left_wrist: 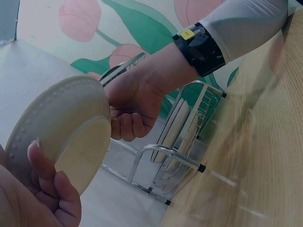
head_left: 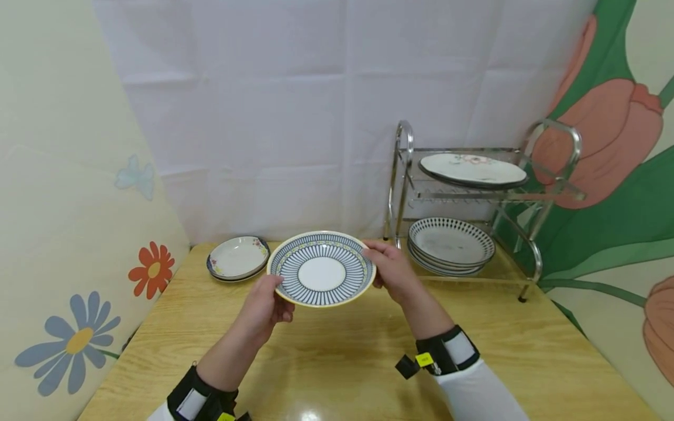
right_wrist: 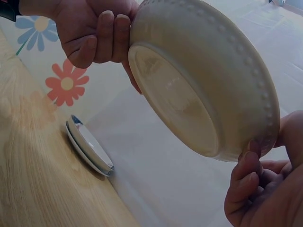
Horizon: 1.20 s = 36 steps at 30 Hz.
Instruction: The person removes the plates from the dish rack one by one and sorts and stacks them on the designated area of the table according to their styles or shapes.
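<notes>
A round plate point(head_left: 322, 273) with blue radiating stripes, a white centre and a yellow rim is held up over the table, tilted toward the head camera. My left hand point(head_left: 265, 305) grips its left edge, thumb on top of the rim and fingers beneath. On the opposite side my right hand point(head_left: 391, 270) pinches the rim in the same way. Both wrist views look at the plate's cream underside, with its foot ring and a row of raised dots along the edge point(right_wrist: 203, 80).
Left of the held plate, a small stack of floral-rimmed plates point(head_left: 239, 258) sits on the wooden table point(head_left: 337, 362). At right stands a two-tier metal rack point(head_left: 404, 175), with oval plates point(head_left: 472, 169) on top and several patterned round plates point(head_left: 451, 242) below. A white cloth hangs behind.
</notes>
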Motion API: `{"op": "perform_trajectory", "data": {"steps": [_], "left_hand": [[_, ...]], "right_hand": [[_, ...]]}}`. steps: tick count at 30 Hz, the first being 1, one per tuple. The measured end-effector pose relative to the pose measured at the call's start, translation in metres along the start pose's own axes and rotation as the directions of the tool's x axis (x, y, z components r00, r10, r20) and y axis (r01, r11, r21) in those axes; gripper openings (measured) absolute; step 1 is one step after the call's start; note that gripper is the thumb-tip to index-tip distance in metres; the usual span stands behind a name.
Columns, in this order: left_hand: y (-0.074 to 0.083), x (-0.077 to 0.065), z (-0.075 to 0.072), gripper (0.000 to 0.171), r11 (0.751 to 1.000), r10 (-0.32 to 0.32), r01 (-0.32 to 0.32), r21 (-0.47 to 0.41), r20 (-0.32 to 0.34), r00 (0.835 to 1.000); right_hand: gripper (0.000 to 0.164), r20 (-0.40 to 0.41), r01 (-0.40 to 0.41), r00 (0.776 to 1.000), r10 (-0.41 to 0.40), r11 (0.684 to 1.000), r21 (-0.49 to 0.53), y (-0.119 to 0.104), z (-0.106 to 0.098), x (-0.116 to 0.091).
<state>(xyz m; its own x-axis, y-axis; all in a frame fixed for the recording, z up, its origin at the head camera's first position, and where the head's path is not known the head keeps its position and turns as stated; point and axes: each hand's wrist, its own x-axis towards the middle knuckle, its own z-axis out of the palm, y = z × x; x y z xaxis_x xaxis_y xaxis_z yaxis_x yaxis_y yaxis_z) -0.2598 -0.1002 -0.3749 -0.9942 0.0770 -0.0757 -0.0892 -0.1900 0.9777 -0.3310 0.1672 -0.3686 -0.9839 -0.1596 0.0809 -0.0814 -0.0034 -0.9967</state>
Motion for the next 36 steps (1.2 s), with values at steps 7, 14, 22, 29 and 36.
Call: {"op": "perform_trajectory", "data": {"steps": [7, 14, 22, 29, 36], "left_hand": [[0.0, -0.001, 0.003, 0.041, 1.0, 0.011, -0.011, 0.015, -0.029, 1.0], [0.002, 0.005, -0.004, 0.046, 0.999, 0.031, -0.03, 0.015, -0.051, 0.998], [0.017, 0.027, -0.025, 0.05, 0.999, 0.048, -0.044, 0.03, -0.144, 0.988], [0.022, 0.057, -0.058, 0.045, 0.996, 0.088, -0.076, 0.053, -0.28, 0.956], [0.012, 0.085, -0.094, 0.054, 0.998, 0.061, -0.042, 0.056, -0.415, 0.908]], "right_hand": [[0.046, 0.019, -0.058, 0.998, 0.057, 0.997, 0.058, -0.002, 0.002, -0.004], [0.053, 0.083, -0.112, 0.991, 0.103, 0.986, 0.121, -0.002, 0.008, -0.006], [0.055, 0.15, -0.133, 0.983, 0.104, 0.971, 0.197, 0.001, 0.037, 0.004], [0.054, 0.23, -0.203, 0.96, 0.162, 0.964, 0.17, 0.013, 0.075, 0.016], [0.054, 0.296, -0.245, 0.932, 0.208, 0.965, 0.093, 0.028, 0.102, 0.02]]}}
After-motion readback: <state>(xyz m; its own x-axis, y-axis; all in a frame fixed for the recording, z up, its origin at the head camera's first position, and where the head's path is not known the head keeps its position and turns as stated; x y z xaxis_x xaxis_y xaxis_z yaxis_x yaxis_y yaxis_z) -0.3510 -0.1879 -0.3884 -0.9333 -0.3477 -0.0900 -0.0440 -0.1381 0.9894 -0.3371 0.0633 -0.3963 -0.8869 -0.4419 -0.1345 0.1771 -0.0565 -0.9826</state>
